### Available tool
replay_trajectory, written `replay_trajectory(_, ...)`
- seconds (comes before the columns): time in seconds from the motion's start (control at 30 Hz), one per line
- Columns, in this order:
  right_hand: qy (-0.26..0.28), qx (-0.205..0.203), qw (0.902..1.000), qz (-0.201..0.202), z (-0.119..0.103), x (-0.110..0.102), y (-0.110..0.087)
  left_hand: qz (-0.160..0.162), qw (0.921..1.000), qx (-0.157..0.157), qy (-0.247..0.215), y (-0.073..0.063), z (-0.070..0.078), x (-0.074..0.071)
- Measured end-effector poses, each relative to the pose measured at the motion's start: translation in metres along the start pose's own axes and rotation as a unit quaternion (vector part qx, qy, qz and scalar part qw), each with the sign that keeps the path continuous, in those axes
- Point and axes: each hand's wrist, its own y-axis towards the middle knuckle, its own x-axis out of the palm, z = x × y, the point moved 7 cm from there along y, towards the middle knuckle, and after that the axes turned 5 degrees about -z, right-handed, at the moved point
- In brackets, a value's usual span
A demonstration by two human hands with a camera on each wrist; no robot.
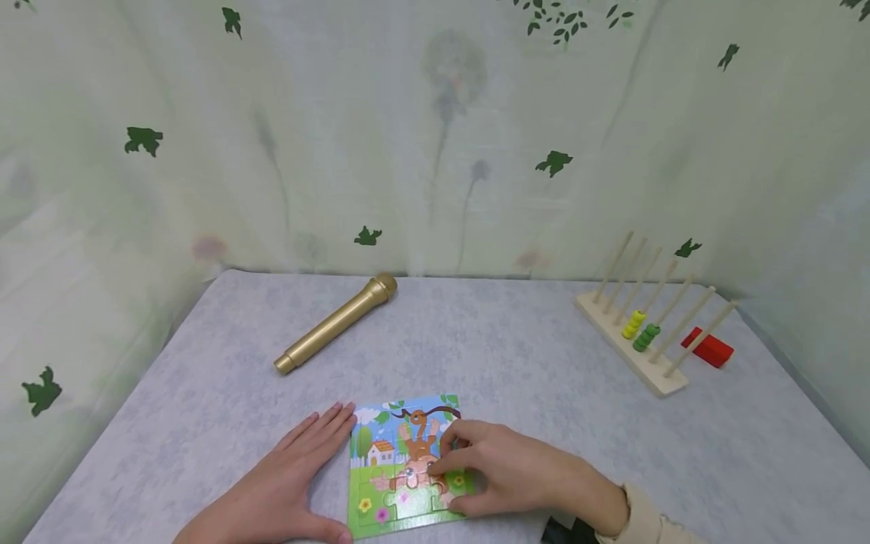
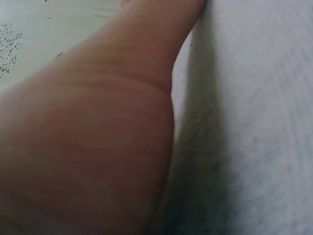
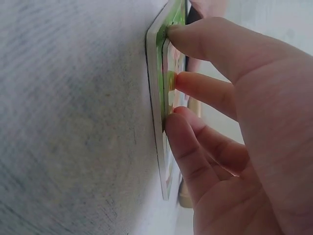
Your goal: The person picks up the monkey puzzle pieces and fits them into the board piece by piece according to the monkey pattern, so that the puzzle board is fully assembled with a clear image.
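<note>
A square jigsaw puzzle (image 1: 377,477) with a monkey picture lies on the table near the front. My left hand (image 1: 279,483) rests flat along its left side, fingertips at the upper left edge and thumb by the lower left corner. The fingers of my right hand (image 1: 506,468) are bent over the puzzle's right side, thumb toward the lower right corner. In the right wrist view, thumb and fingers hold a puzzle piece (image 3: 166,73) along the right side, its pale edge standing above the green border. The left wrist view shows mostly the left hand's heel (image 2: 98,127).
A gold microphone (image 1: 336,325) lies behind the puzzle, to the left. At the back right stands a wooden peg rack (image 1: 635,359) with yellow beads (image 1: 633,325) and green beads (image 1: 646,338), beside red blocks (image 1: 710,347). A black object (image 1: 567,531) sits by the right wrist.
</note>
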Motion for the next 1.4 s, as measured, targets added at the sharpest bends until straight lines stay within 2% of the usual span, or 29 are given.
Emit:
replay_trajectory(0.3, -0.033, -0.024, 0.9991, 0.005, -0.0017, -0.0001, 0.0003, 0.020, 0.9995, 0.021, 0.010, 0.0000, 0.0001, 0.0007)
replay_trajectory(0.5, -0.049, -0.024, 0.9985, 0.005, -0.0028, 0.0015, 0.0005, 0.026, 0.9992, 0.025, 0.016, -0.0011, 0.0000, -0.0011)
replay_trajectory(0.9, -0.060, -0.001, 0.9981, -0.017, 0.0004, -0.0022, -0.0022, 0.004, 1.0000, 0.006, 0.000, 0.0001, -0.0019, -0.0011)
replay_trajectory(1.4, -0.074, -0.024, 0.9970, -0.004, -0.0045, -0.0014, -0.0043, 0.005, 1.0000, 0.006, -0.002, 0.0012, -0.0004, -0.0017)
